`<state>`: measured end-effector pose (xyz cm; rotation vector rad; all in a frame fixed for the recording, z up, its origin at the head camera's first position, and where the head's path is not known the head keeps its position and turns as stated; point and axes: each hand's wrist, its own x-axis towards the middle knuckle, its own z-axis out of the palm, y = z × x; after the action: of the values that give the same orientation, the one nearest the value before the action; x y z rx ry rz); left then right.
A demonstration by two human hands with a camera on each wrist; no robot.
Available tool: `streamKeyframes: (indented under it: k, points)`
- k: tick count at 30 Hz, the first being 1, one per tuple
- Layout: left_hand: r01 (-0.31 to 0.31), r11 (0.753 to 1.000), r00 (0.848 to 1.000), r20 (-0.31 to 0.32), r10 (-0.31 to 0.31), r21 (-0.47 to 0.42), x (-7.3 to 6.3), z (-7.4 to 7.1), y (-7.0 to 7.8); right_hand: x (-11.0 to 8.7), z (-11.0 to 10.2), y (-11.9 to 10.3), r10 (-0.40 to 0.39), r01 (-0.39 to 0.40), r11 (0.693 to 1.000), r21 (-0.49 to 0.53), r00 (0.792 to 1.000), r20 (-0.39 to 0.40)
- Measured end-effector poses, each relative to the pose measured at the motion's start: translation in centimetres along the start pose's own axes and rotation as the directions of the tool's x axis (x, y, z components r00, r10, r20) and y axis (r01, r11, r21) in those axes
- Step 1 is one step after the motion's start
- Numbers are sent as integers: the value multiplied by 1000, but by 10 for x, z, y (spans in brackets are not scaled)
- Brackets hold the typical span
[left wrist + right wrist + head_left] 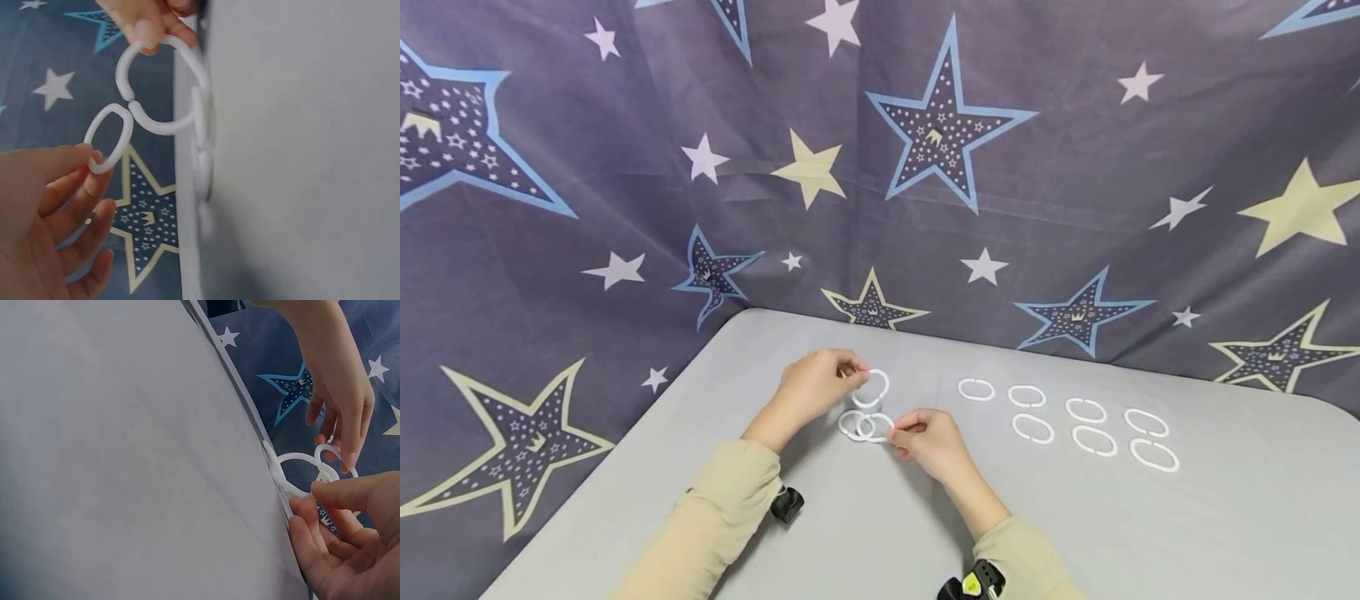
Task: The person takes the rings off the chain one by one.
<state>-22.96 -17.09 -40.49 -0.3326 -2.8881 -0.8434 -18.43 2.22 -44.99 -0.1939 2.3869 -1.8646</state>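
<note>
My left hand [816,383] pinches a white oval plastic chain link [129,130] between thumb and fingertips, holding it up off the table. The thumb and fingers of my right hand [932,446] grip a second white link [164,129], tilted up, with a small slit in its side. In the left wrist view, the first link's upper end is right at that slit. A third white link [841,424] lies low at the tabletop and passes through the second one. My right fingertips hide part of the second link's edge.
To the right, several more white links [1052,433] lie spread in two rows on the grey tabletop [865,533]. A dark star-patterned cloth [910,233] hangs behind the table and along its left side. Black camera straps [787,505] sit by both sleeves.
</note>
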Motion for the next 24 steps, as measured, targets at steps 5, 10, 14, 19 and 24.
streamKeyframes:
  k: [5, 10, 14, 19, 24]
  points:
    - [-45, 999, 997, 57, 44, 20, 13, 0, -3, 1, 0, 0, 0, 0, 1000, 1, 1000, -2]
    - [-99, 995, 983, 154, 96, 12, 27, -1, -5, 0, 0, 0, 0, 0, 1000, 4, 1000, -7]
    - [-132, 990, 953, 269, 138, -38, 40, 1, -9, 1, 1, -1, 13, -13, 1000, 4, 1000, -2]
    - [-179, 983, 911, 371, 180, -39, 54, 2, -3, 3, 3, 2, 12, -12, 1000, -3, 1000, 12]
    - [-236, 970, 880, 436, 188, 58, 76, 8, 19, 5, 1, 3, 19, -20, 1000, -12, 1000, -8]
